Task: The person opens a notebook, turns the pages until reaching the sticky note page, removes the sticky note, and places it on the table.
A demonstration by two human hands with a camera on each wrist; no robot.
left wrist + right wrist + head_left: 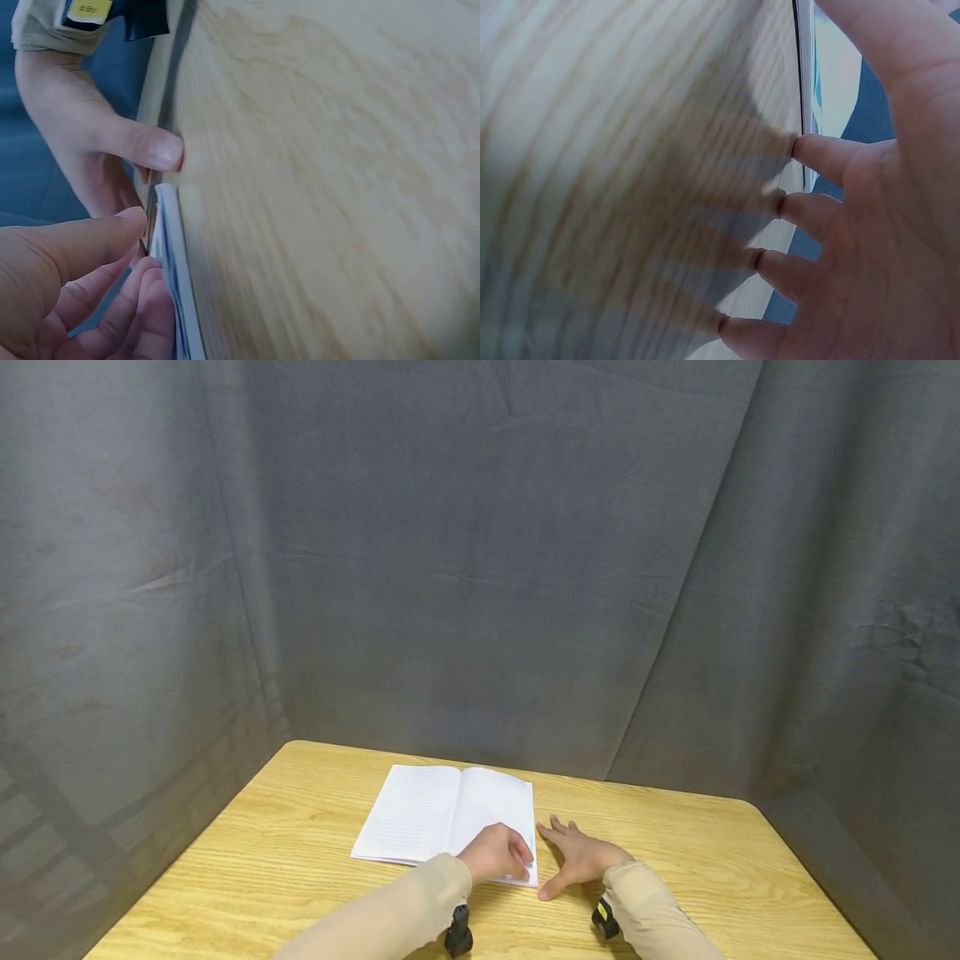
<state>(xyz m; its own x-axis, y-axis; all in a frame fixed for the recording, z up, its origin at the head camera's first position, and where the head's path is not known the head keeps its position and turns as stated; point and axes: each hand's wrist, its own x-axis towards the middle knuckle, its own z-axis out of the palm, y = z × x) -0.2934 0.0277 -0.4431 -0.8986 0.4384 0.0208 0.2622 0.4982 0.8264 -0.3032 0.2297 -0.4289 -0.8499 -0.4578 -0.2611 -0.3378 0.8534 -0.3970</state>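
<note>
An open notebook with white lined pages lies on the wooden table. My left hand is over the lower right corner of its right page, fingers bent. In the left wrist view, the left hand has its thumb tip apart from the fingertips, which are close against the notebook's edge. Just right of the notebook, my right hand has its fingers spread, fingertips down on the tabletop. The right wrist view shows the right hand with its index fingertip beside the notebook's edge.
Grey cloth hangs behind the table and along both sides. Black wrist devices sit under the beige sleeves. Bare wood extends to the right of the right hand.
</note>
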